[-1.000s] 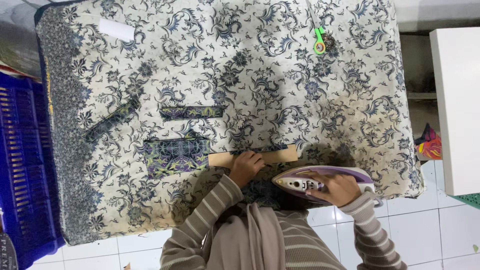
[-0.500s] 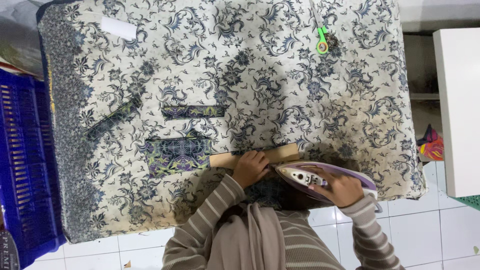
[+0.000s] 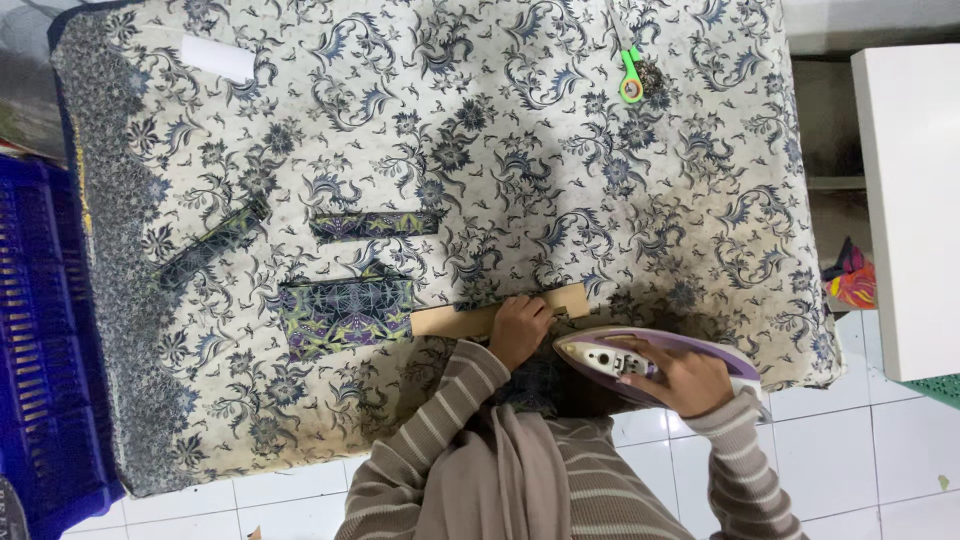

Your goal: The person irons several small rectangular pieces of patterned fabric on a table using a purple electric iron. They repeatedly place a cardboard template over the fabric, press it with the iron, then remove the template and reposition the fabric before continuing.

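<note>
Lying across the table (image 3: pixel 700 230), which is draped in a cream cloth printed with dark blue flowers and scrolls, are the following items. Left hand (image 3: pixel 518 328): resting palm down on a long tan cardboard strip (image 3: pixel 455 320), fingers closed loosely over it and pressing it flat near the front edge of the table. Right hand (image 3: pixel 686 378): wrapping a full grip around the handle of a purple and white electric iron (image 3: pixel 640 360), which is sitting just beside the tan strip's right end with its pointed tip facing the left hand. Both arms are wearing sleeves striped in brown and cream. Touching the strip's left end is a rectangular piece of patterned fabric in purple, green and navy (image 3: pixel 345 315). Above that piece, a little apart, a narrow band of the same dark patterned fabric (image 3: pixel 375 224) is lying flat, and further left a second narrow dark band (image 3: pixel 213 243) is lying at a slant. A small white rectangular slip (image 3: pixel 218 58) is sitting near the far left corner of the table. A small bright green tool (image 3: pixel 630 80) is lying near the far edge, well apart from both hands. A blue plastic crate (image 3: pixel 35 330) is standing to the left of the table, a white cabinet (image 3: pixel 905 200) to the right, and white floor tiles (image 3: pixel 870 450) are showing below.
</note>
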